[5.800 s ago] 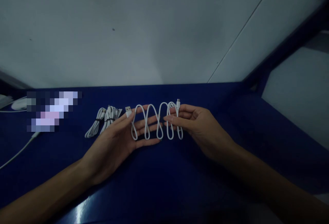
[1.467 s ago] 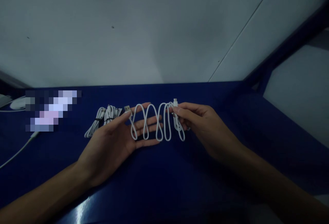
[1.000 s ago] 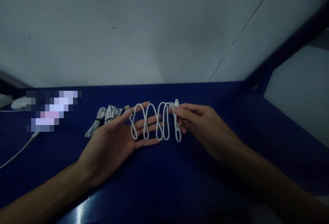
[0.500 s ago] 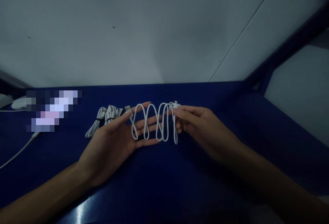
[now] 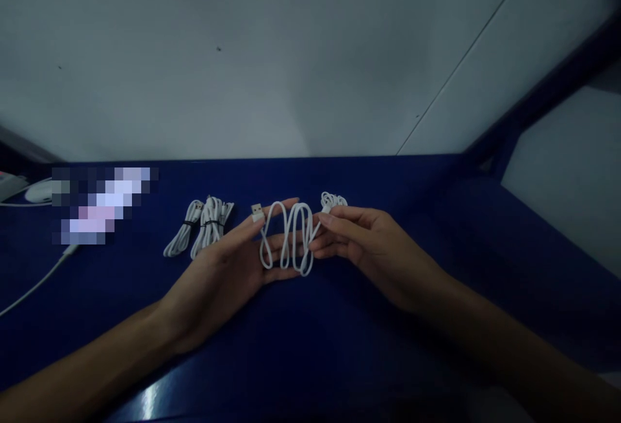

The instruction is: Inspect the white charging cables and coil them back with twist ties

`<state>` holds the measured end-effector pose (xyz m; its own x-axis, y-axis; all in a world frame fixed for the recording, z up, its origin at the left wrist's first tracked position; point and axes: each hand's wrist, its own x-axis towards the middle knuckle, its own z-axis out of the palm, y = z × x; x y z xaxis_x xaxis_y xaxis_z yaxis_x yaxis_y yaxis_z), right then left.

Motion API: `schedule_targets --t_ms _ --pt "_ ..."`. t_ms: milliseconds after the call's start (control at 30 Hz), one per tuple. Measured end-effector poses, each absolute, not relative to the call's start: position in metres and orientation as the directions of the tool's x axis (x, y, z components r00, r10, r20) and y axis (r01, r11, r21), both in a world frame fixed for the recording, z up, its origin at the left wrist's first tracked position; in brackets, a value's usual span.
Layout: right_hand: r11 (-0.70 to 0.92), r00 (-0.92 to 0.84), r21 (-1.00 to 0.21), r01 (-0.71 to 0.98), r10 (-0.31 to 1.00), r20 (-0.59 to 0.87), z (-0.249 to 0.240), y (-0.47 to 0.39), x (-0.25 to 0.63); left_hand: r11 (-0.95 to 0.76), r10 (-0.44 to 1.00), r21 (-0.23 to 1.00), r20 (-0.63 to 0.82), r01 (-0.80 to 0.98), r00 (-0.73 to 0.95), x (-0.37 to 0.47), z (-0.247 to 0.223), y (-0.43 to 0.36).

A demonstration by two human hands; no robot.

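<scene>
A white USB cable (image 5: pixel 284 238) hangs in zigzag loops between my hands, above the blue table. My left hand (image 5: pixel 233 271) holds it palm up, the thumb pressing the metal-tipped USB plug while the other fingers stretch out behind the loops. At the cable's right side, my right hand (image 5: pixel 371 238) pinches it between thumb and fingertips, which hide the gripped part. Just beyond the right fingers, another bunch of white cable (image 5: pixel 334 200) shows partly. Left of my left hand lie white cable bundles (image 5: pixel 212 226), bound with black ties.
The blue table (image 5: pixel 301 345) meets a pale wall panel (image 5: pixel 242 86) at the back. On the left, a blurred-out bright object (image 5: pixel 111 200) has a white cord (image 5: pixel 36 290) running from it. A white rounded item (image 5: pixel 39 190) sits behind it.
My hands have come closer together, and the loops have bunched up. My left hand has shifted slightly right. The cable bunch beyond my right hand shows more now.
</scene>
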<state>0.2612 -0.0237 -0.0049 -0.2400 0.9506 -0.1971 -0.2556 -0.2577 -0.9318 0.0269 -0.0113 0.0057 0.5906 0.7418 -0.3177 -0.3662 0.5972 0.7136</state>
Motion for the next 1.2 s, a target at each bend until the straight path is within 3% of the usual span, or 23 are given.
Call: schedule_targets --t_ms 433,700,900,1200 --pt "-0.257 -0.291 -0.938 -0.232 0.939 -0.186 -0.005 -0.024 0.259 0.574 0.697 0.774 -0.29 -0.267 0.656 0.027 0.002 -0.012" --pt "-0.076 -0.179 -0.994 -0.083 0.982 -0.06 -0.002 -0.031 0.252 0.59 0.653 0.76 -0.252 -0.272 0.714 0.028 -0.003 -0.011" --pt "0.059 -0.111 -0.997 0.055 0.992 0.053 -0.004 -0.035 0.253 0.512 0.71 0.829 -0.263 -0.223 0.653 0.026 -0.004 -0.013" --pt "0.315 -0.108 -0.897 0.309 0.949 0.296 -0.006 -0.039 0.249 0.505 0.696 0.853 -0.309 -0.136 0.648 0.026 -0.008 -0.014"
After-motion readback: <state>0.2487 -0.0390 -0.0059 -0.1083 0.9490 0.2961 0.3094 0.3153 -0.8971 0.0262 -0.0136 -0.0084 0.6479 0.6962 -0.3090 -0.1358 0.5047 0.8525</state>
